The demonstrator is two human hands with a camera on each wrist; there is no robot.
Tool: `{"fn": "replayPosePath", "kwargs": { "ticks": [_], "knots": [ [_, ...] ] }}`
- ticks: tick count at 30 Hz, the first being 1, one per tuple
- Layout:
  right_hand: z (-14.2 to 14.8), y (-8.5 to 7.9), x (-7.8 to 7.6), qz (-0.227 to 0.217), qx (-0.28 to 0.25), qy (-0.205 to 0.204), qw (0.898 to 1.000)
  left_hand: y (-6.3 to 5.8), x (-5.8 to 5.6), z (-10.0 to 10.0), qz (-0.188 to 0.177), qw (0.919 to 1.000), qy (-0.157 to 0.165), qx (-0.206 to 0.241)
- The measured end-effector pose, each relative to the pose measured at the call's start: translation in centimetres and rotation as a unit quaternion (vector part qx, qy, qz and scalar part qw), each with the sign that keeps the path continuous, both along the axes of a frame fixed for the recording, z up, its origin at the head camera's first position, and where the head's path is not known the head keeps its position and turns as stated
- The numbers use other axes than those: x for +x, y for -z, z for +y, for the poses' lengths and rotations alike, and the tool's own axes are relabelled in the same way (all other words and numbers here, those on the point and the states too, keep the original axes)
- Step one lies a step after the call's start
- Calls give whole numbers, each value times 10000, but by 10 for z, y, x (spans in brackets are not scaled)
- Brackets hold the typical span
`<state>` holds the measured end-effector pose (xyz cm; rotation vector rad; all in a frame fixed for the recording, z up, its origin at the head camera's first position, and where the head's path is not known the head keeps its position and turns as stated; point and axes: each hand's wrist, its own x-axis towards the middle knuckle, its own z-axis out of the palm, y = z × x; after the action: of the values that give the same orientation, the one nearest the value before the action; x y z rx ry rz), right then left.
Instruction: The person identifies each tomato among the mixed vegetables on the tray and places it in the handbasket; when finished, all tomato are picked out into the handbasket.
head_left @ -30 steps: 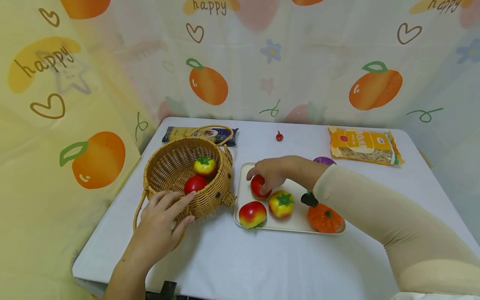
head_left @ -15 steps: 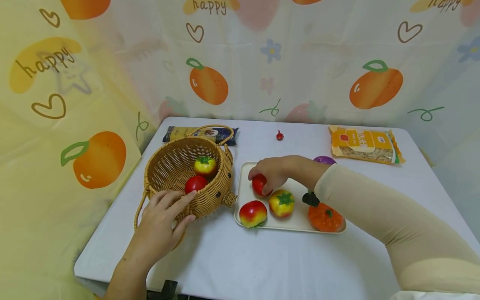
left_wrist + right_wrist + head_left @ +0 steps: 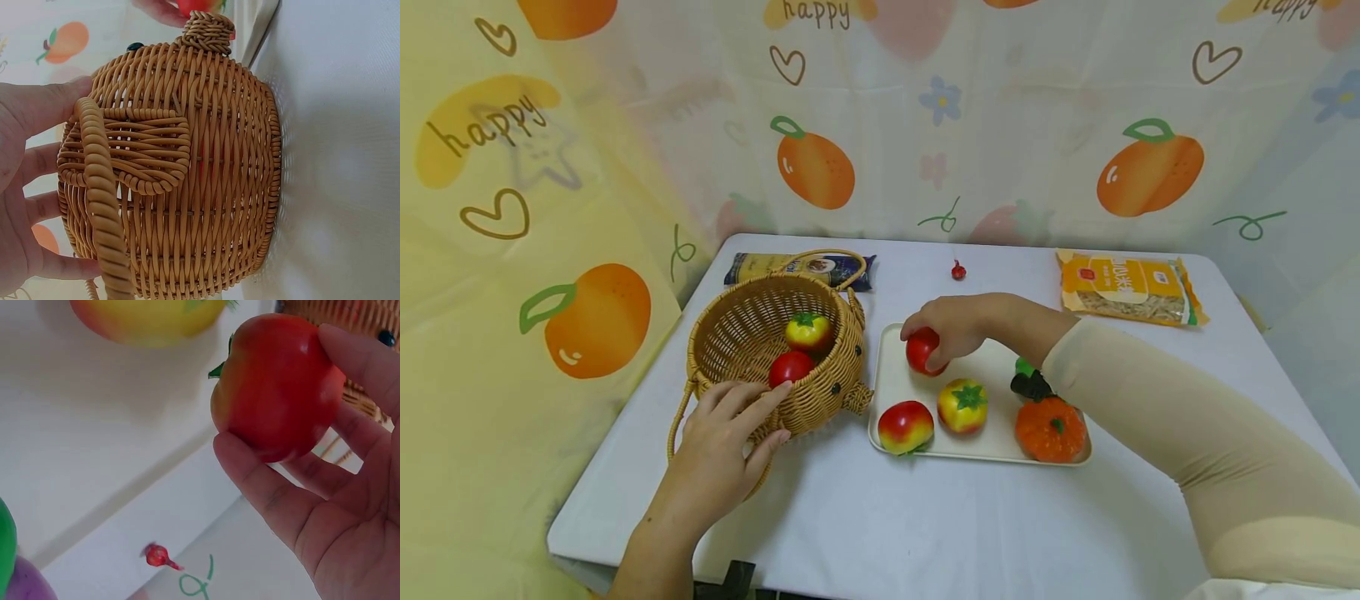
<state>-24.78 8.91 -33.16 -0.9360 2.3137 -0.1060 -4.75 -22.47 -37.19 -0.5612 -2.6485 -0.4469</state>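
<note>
My right hand grips a red toy tomato between thumb and fingers, just above the left end of the cream tray. Green leaves show on one side of the fruit. Left of the tray stands a wicker basket with an animal face, holding a red tomato and a yellow-red one. The left hand rests on its near rim, fingers spread and fairly straight; some fingertips are hidden behind the rim in the left wrist view.
Two yellow-red fruits and an orange pumpkin lie on the tray. A green-and-black item is partly behind the sleeve. Farther back are a blue-gold packet, a small red object and a yellow bag.
My right hand has risen and shifted slightly away and right with the red tomato. The forearm now covers the purple object in the head view. The left hand and basket have stayed put.
</note>
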Motion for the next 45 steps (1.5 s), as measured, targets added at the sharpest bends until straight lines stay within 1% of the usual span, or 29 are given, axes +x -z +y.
{"fn": "replayPosePath", "kwargs": {
  "ticks": [7, 13, 18, 26, 32, 36, 40, 45],
  "knots": [
    [6, -9, -3, 72, -158, 227, 9996, 0, 1, 0, 4, 10000, -7, 12],
    [10, -18, -2, 269, -475, 372, 9978, 0, 2, -1, 33, 10000, -16, 20],
    [11, -31, -2, 422, -692, 374, 9960, 0, 2, -1, 37, 10000, -2, 32],
    [6, -51, -1, 570, -884, 457, 9934, 1, 1, -1, 71, 10000, 20, 48],
    [-3, -63, 0, 827, -1100, 302, 9900, 1, 0, 0, 95, 9999, 43, 49],
    [-14, -67, 2, 900, -1322, 260, 9868, 1, -1, 0, 116, 9999, 64, 28],
    [-30, -70, 4, 882, -1534, 284, 9838, 1, -1, -1, 156, 9998, 83, 8],
    [-53, -72, 7, 946, -1841, 122, 9783, 1, -1, -1, 133, 9999, 63, -21]
  ]
}}
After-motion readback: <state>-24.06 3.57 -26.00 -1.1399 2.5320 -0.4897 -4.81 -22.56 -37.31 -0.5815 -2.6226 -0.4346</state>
